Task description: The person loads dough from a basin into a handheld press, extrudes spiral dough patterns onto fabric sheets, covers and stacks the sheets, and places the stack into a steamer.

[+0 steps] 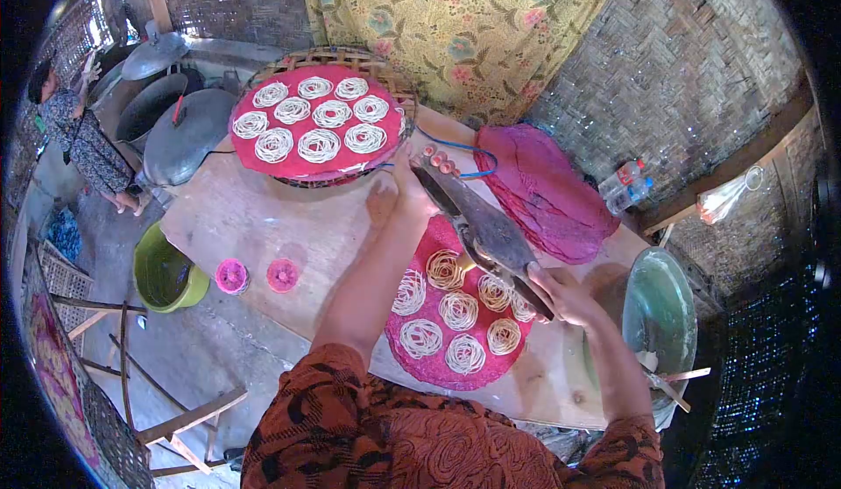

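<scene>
A dark, worn two-handled noodle press (pixel 491 225) slants across the middle of the view, above the table. My left hand (pixel 419 182) is closed round its upper end, with the fingertips showing on the far side. My right hand (pixel 562 295) grips its lower end. Below the press lies a round pink mat (pixel 438 373) bearing several coiled nests of pale noodle strands (pixel 458 311). A yellowish piece (pixel 464 262) shows under the press, close over a nest. The press and my arms hide part of the mat.
At the back, a woven tray (pixel 385 67) holds a pink mat with more nests. Pink mats (pixel 547 187) are stacked behind the press. Two small pink-topped objects (pixel 282 274) stand left. A green basin (pixel 659 292) is right, a green tub (pixel 166 270) left. Another person (pixel 79 130) is far left.
</scene>
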`<state>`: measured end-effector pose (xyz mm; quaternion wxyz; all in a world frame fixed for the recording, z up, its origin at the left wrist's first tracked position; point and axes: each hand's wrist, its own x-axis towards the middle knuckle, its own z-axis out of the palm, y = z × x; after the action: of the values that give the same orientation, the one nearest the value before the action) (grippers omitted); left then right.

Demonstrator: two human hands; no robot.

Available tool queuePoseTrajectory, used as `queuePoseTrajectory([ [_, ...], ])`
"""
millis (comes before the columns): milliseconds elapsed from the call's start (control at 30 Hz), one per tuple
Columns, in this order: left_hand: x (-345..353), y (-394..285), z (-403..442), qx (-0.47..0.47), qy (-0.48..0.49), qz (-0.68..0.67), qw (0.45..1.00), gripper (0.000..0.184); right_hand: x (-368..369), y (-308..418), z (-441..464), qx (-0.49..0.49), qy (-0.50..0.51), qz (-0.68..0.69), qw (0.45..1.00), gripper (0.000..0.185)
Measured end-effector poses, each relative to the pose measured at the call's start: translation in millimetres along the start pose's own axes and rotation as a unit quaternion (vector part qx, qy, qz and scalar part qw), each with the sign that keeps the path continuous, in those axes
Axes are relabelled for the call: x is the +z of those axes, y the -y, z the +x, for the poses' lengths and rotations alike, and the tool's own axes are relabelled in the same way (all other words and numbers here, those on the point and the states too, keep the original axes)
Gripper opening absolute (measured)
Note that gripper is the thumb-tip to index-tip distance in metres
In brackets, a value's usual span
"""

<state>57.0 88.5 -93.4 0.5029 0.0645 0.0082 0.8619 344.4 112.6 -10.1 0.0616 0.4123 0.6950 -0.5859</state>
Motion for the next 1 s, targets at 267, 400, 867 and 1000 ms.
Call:
queuePoseTrajectory([
  [267, -13.2, -11.6, 27.6, -0.056, 0.014, 0.049, 0.997, 0.038, 23.6, -50.1, 56.8, -0.069, 0.017, 0.065, 0.995, 0.055],
  [400, 24.2, -7.7, 37.8, -0.063, 0.028, 0.075, 0.995, 0.036, 10.3, -28.1, 37.8, -0.016, 0.030, 0.187, 0.982, 0.064],
  [867, 4.5, 32.0, 76.5, -0.054, 0.020, -0.007, 0.998, 0.043, -38.5, -5.8, 33.1, 0.006, -0.069, 0.015, 0.998, 0.065],
  [1000, 16.5, 34.6, 64.8, -0.071, 0.020, -0.026, 0.997, 0.044, -51.1, -7.0, 19.6, -0.002, -0.020, 0.036, 0.999, 0.063],
])
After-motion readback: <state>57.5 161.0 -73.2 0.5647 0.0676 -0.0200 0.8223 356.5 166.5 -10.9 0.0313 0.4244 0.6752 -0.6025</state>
